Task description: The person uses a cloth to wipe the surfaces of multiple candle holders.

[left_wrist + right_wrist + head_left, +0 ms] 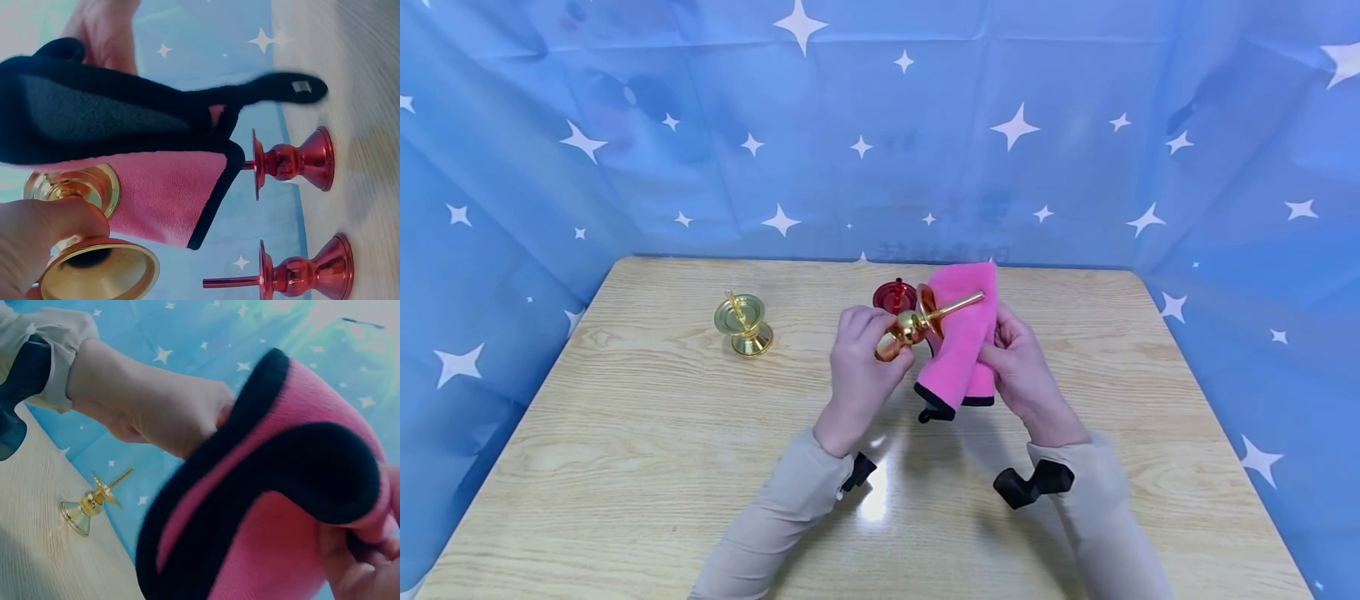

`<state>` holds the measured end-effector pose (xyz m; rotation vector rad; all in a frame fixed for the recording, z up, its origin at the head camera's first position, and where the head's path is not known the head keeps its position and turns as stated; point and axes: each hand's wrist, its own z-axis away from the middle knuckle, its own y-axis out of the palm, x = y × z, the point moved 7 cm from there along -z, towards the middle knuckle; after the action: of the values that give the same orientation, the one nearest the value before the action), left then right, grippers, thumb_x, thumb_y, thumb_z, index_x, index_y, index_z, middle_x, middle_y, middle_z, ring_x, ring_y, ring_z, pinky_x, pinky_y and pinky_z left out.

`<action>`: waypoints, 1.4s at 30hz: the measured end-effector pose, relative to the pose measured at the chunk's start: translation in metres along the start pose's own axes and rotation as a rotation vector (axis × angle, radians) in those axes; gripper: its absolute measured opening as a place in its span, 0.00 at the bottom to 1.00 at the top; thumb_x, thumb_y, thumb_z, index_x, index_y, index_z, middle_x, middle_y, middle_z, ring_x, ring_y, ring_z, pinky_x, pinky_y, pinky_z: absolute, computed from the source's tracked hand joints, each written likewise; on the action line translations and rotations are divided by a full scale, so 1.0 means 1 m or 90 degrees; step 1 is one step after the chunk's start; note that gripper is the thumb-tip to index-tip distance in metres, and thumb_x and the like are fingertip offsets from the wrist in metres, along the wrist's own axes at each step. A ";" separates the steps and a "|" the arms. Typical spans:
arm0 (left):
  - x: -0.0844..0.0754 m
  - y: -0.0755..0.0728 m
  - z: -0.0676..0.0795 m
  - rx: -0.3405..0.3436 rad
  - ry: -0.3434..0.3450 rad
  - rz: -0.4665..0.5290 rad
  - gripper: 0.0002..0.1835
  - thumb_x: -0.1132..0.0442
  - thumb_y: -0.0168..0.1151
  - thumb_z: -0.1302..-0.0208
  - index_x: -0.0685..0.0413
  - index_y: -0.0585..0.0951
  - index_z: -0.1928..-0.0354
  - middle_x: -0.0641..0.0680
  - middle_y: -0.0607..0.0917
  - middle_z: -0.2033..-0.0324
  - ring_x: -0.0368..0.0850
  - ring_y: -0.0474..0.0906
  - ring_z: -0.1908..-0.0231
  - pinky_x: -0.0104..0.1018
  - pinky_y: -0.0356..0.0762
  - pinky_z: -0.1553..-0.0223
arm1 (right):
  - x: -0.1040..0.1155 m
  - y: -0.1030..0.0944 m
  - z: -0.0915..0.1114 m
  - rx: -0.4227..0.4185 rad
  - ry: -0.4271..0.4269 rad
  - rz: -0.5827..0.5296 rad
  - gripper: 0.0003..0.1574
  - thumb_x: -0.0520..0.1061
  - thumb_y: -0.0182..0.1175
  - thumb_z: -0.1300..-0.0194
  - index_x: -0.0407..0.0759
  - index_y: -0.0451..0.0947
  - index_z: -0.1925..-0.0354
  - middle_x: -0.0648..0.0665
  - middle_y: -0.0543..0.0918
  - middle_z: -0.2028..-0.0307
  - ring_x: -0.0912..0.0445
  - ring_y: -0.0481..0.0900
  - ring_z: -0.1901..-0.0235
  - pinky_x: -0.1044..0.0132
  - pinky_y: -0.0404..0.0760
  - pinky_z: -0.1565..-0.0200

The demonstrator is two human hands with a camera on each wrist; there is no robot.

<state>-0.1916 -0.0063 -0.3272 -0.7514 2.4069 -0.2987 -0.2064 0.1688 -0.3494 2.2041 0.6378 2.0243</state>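
My left hand [861, 362] grips a shiny gold candle holder [908, 327] around its foot, tilted above the table with its spike pointing right. The left wrist view shows the hollow underside of the foot [103, 275]. My right hand [1028, 375] pinches a pink cloth [961, 354] with black edging, which hangs folded; in the right wrist view the fingers [356, 572] hold it at one side. From above, the holder's dish and spike lie in front of the cloth [172, 194]. Whether they touch cannot be told. In the right wrist view the cloth hides the gripped holder.
A second gold candle holder [748, 325] stands on the table [625, 433] at left. Behind my hands stands a red candle holder [891, 296]; the left wrist view shows two red ones, a nearer [325, 269] and a farther [315, 159]. A blue starry curtain [820, 167] borders the table.
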 end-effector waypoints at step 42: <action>-0.007 0.001 -0.002 -0.024 0.069 -0.079 0.13 0.72 0.70 0.63 0.65 0.81 0.69 0.58 0.82 0.68 0.52 0.75 0.62 0.37 0.76 0.55 | -0.005 -0.017 0.008 -0.342 -0.015 0.127 0.11 0.36 0.62 0.41 0.53 0.82 0.69 0.51 0.79 0.76 0.61 0.79 0.75 0.72 0.78 0.72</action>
<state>-0.1886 -0.0015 -0.3228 -0.9266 2.4777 -0.3530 -0.2029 0.1839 -0.3611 2.0138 -0.1313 1.9489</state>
